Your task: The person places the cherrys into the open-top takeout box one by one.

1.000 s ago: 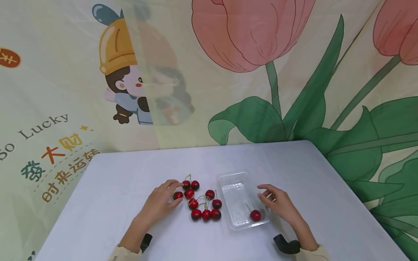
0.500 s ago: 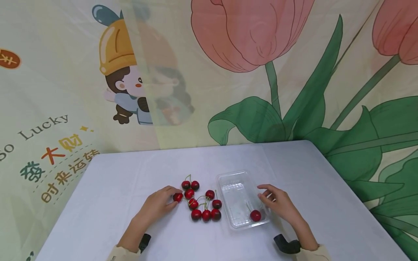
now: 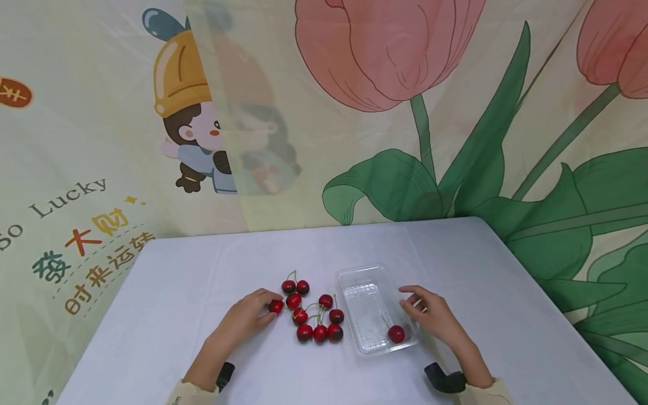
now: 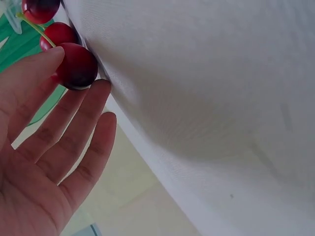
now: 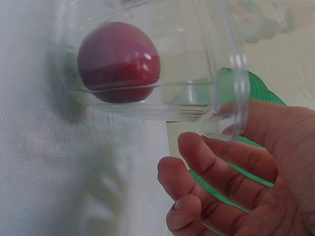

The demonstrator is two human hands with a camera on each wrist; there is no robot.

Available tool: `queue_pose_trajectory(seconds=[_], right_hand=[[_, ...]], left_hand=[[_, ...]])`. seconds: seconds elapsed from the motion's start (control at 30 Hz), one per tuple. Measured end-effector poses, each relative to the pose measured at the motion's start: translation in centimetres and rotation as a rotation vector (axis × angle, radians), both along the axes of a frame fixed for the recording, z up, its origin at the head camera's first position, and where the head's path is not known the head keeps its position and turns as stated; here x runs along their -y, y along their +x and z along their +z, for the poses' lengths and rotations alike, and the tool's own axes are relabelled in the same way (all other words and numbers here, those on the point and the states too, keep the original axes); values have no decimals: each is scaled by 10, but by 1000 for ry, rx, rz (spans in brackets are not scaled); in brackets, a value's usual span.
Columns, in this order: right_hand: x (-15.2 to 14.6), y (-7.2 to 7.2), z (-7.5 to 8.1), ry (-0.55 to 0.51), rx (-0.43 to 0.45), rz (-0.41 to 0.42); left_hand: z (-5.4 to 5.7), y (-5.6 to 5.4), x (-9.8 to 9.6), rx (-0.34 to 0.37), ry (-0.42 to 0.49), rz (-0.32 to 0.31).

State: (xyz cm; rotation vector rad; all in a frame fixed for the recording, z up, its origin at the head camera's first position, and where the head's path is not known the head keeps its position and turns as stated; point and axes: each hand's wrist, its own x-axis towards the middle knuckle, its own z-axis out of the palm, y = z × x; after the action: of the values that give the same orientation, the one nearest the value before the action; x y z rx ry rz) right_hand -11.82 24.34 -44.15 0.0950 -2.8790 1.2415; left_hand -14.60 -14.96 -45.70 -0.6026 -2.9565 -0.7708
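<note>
My left hand (image 3: pixel 245 316) is at the leftmost cherry (image 3: pixel 275 306) of a loose group on the table. In the left wrist view, the thumb and fingers of the left hand (image 4: pixel 54 142) pinch a dark red cherry (image 4: pixel 78 68), with its neighbours just beyond. My right hand (image 3: pixel 430 315) stays beside the right side of a clear plastic box (image 3: pixel 361 309), its fingers loosely bent. A single cherry (image 3: pixel 396 334) with a stem lies in the box's near right corner. In the right wrist view, one digit of the right hand (image 5: pixel 241 182) reaches behind the box rim (image 5: pixel 238 93); contact is unclear.
Several more cherries with green stems (image 3: pixel 320 334) lie between the left hand and the box, a few stems crossing. A white cloth covers the table (image 3: pixel 243 253). Behind it hangs a printed curtain (image 3: pixel 273 214) with tulips and a cartoon figure.
My left hand has drawn back slightly from the farther cherries, and its fingers have closed in on the leftmost one. The right hand, box and cherries look the same.
</note>
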Motion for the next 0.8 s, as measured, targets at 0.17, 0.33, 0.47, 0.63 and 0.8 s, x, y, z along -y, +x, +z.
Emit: queue_pose_trajectory(seconds=[0.17, 0.33, 0.47, 0.63, 0.8], right_hand=[[0, 0, -1, 0, 4, 0], [-1, -1, -1, 6, 5, 5], [-3, -2, 0, 3, -2, 13], [-4, -3, 1, -4, -4, 22], [-3, -1, -1, -14, 7, 15]], left_hand=[[0, 0, 2, -8, 35, -34], [4, 1, 1, -10, 59, -38], [9, 2, 0, -20, 67, -42], [5, 1, -2, -33, -4, -64], [2, 2, -5, -11, -21, -53]])
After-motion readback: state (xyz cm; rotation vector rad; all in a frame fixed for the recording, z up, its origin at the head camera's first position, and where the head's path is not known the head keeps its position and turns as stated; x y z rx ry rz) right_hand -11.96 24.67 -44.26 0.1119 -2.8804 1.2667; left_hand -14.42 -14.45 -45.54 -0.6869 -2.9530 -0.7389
